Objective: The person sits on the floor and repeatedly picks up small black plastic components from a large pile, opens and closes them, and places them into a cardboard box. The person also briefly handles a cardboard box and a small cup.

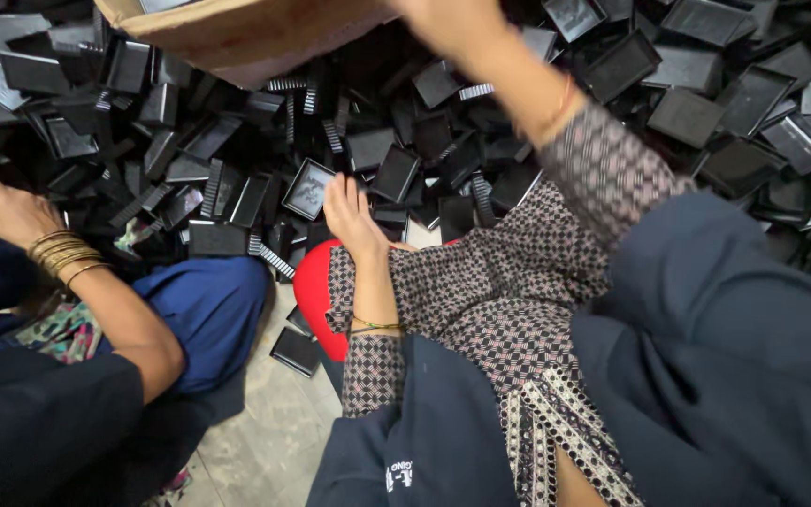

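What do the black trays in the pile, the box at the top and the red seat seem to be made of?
Black trays: probably moulded plastic, semi-gloss; thin raised rims and light glinting off the flat faces.
Box: corrugated cardboard, matte brown, with a raw folded edge.
Red seat: looks like smooth plastic, evenly coloured with a soft sheen; mostly covered by patterned cloth, so uncertain.

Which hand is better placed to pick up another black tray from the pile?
Probably the left hand: it lies low at the edge of the black trays, fingers beside one. The right hand is raised by the cardboard box, mostly out of frame.
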